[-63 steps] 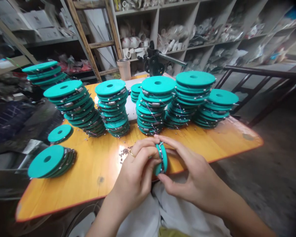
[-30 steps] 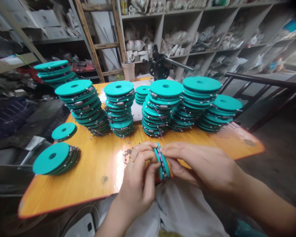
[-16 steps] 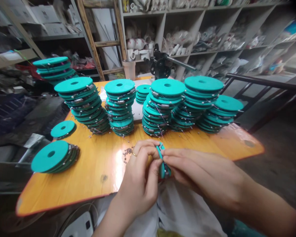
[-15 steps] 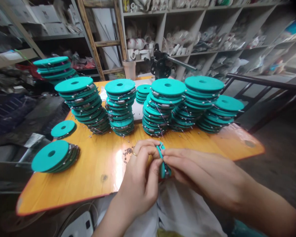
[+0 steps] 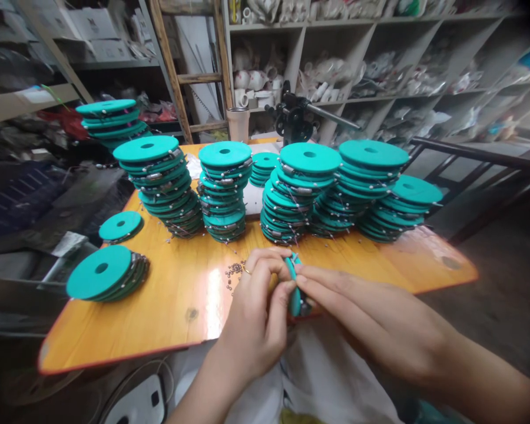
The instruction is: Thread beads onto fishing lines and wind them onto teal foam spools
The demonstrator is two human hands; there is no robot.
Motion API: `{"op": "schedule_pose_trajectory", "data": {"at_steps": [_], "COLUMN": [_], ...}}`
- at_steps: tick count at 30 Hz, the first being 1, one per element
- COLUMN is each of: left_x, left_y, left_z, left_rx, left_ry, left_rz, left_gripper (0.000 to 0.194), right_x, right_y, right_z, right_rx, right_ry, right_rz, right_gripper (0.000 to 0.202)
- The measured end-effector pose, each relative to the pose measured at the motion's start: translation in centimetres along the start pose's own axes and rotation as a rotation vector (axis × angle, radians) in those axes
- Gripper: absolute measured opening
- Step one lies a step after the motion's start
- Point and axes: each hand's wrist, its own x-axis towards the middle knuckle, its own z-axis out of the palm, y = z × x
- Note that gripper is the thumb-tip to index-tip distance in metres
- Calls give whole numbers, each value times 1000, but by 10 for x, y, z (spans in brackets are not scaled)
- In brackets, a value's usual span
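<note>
My left hand is closed around a teal foam line spool, holding it on edge over the table's near edge. Dark bits and a small pale piece show along the spool's rim. The fingers of my right hand are pressed together against that rim from the right; whatever is pinched in them is hidden. Just left of my left hand, small dark metallic beads lie scattered on the wooden table.
Tall stacks of wound spools, including a left stack and a middle stack, line the table's back. A short stack and a lone small spool sit left. Behind are a cup, a black clamp device and shelves.
The view has shifted slightly, so the table and stacks appear a little further right. Both hands stay at the same spool, with only slight movement of the fingers and spool.
</note>
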Motion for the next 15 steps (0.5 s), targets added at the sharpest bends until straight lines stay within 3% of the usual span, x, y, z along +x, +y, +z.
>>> {"op": "schedule_pose_trajectory", "data": {"at_steps": [11, 15], "left_x": [-16, -15], "left_y": [5, 6], "left_z": [9, 8], "left_rx": [109, 103], "left_ry": [13, -14], "left_rz": [13, 12], "left_gripper": [21, 20], "right_x": [-17, -27], "right_y": [-2, -1], "right_z": [9, 13], "right_rx": [119, 169], "right_ry": [-41, -111], "right_rz": [96, 143], "right_gripper": [61, 73]}}
